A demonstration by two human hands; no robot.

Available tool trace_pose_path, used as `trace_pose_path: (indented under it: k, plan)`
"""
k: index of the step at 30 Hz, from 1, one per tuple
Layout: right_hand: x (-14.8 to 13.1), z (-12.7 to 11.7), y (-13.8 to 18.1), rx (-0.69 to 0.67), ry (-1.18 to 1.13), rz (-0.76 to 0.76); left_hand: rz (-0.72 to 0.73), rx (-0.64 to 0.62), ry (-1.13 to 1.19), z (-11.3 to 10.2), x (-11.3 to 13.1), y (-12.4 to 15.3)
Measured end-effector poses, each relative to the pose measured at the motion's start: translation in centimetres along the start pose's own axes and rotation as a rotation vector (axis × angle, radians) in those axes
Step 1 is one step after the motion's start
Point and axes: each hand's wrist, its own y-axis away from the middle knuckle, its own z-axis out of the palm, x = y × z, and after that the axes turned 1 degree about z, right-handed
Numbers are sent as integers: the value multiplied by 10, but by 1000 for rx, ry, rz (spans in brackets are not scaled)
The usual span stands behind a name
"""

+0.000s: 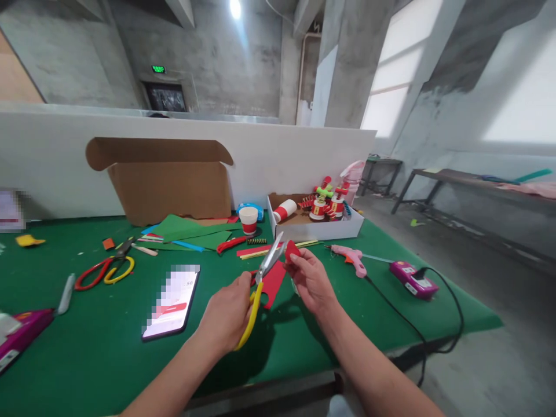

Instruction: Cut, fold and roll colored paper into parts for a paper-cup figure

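Note:
My left hand (231, 310) is closed around the handles of a pair of scissors (256, 310), one of them yellow. Their blades point up and away, slightly apart. In my right hand (311, 280) a small red piece of paper (291, 251) is pinched between thumb and fingers, right beside the blade tips. Whether the blades touch it I cannot tell. Below, on the green tabletop, lies a larger red sheet (274, 284) with a cut edge, partly hidden by the scissors and my left hand.
A phone (171, 307) and second scissors (106, 271) lie left. Green paper (186, 229), a paper cup (249, 220) and a red-handled cutter (231, 244) are behind. Rightward are a white box (319, 231) of cup figures, a pink glue gun (350, 257) and a corded purple power strip (412, 279).

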Motion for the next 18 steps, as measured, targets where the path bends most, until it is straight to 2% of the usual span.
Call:
trace_pose_path:
  k: [6, 18]
  plan:
    - [0, -1, -1, -61, -44, -7, 16, -101, -179, 0, 14, 1]
    - [0, 2, 5, -156, 44, 17, 0, -127, -129, 0, 15, 2]
